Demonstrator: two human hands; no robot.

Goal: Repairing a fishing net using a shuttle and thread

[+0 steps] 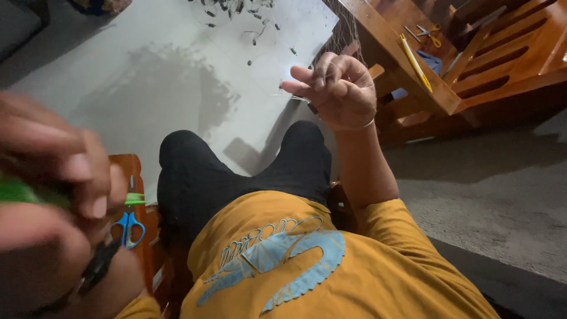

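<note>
Head view, looking down over an orange shirt [331, 277] with a pale blue printed figure on the chest, and black trousers [236, 171] at the knees.

Right hand [336, 88]: raised above the right knee, fingers curled loosely inward, thumb and forefinger close together. A thin dark strip [311, 107] shows just below the fingers; it appears to be pinched there, though the view is too poor to confirm the hold. Thin band at the wrist.

Left hand [50, 171]: close to the camera, heavily blurred, at the left edge. Fingers closed around something bright green [20, 192]; its kind cannot be read from the blur. A dark band or watch [94, 269] sits at the wrist.

Under the left hand: a small wooden stool or side surface [127, 165] carrying blue-handled scissors [129, 227] with a green band [134, 199] just above the handles.

Floor ahead of the knees: a large pale sheet [147, 77], flat, with many small dark clippings [236, 9] scattered at its far edge, well apart from both hands.

Right of the sheet: a wooden bench [449, 65] with slatted frame. On it lie a long yellow tool [415, 62], a yellow-handled pair of scissors [433, 35] and a blue item [428, 59], partly hidden. Grey carpet [496, 195] lies beneath.
</note>
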